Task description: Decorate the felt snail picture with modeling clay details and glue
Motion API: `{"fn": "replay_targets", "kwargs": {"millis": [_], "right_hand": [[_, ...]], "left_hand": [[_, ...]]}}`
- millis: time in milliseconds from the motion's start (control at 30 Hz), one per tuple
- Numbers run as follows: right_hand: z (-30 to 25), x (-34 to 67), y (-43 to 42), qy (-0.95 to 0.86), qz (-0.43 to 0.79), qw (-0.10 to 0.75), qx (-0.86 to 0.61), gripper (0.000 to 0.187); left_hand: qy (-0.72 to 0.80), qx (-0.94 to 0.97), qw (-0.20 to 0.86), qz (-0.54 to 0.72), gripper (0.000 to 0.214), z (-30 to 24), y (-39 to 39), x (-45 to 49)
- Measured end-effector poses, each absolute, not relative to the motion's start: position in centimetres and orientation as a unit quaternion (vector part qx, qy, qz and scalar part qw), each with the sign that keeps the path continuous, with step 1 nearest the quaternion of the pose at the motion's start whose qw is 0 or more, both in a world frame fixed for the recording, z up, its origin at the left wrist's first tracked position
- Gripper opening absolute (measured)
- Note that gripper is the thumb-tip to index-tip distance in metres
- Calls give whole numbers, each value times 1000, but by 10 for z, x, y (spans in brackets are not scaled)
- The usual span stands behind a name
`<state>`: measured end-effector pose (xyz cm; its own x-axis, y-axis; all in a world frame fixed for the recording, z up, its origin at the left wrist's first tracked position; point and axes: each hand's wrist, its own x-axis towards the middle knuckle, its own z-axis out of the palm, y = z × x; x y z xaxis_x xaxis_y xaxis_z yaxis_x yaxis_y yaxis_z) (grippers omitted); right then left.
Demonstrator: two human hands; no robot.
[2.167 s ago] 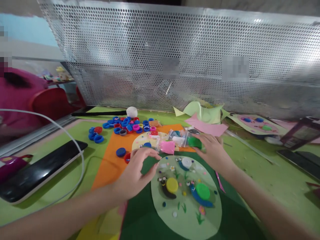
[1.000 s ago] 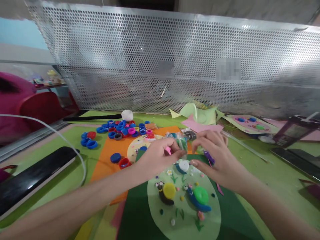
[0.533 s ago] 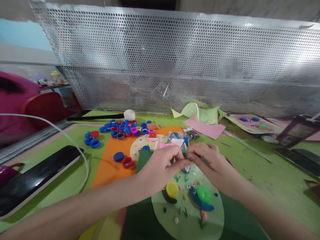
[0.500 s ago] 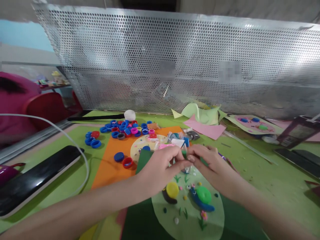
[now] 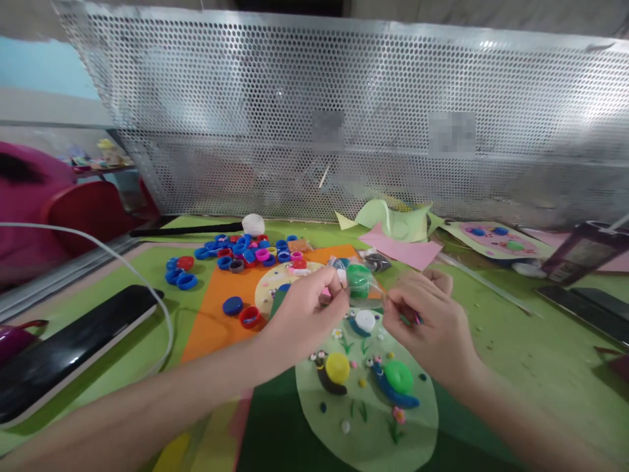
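Note:
Between my hands hangs a small clear plastic bag with a lump of green clay point(image 5: 358, 280) inside. My left hand point(image 5: 314, 311) pinches the bag's left edge, fingers closed. At the right edge, the closed fingers of my right hand point(image 5: 425, 314) grip the plastic. Below them lies a light green oval card point(image 5: 354, 419) on dark green paper. It carries a snail with a yellow shell point(image 5: 338, 368), a blue snail with a green shell point(image 5: 398, 378) and a smaller snail with a white shell point(image 5: 365, 320), with little flowers and grass around them.
Many bottle caps point(image 5: 240, 246) are heaped at back left, with a blue cap point(image 5: 232, 306) and a red cap point(image 5: 250, 317) nearer. A black power bank-like object point(image 5: 73, 351) and a white cable lie left. Pink paper point(image 5: 403, 248) and a perforated metal panel point(image 5: 275, 118) stand behind.
My hands have moved apart, stretching the bag between them so the green clay shows. The white-shelled snail is now uncovered below.

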<state>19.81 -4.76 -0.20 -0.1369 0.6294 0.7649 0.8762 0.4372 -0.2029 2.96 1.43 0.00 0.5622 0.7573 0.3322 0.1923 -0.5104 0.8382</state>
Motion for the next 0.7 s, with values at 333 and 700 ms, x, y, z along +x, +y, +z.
{"fn": "replay_targets", "kwargs": {"millis": [333, 700], "right_hand": [[-14, 212, -40, -809, -109, 293, -498, 39], [-14, 212, -41, -797, -88, 284, -526, 32]], "left_hand": [[244, 829, 408, 294, 23, 13, 17, 21], [262, 811, 328, 407, 36, 2, 21, 18]]}}
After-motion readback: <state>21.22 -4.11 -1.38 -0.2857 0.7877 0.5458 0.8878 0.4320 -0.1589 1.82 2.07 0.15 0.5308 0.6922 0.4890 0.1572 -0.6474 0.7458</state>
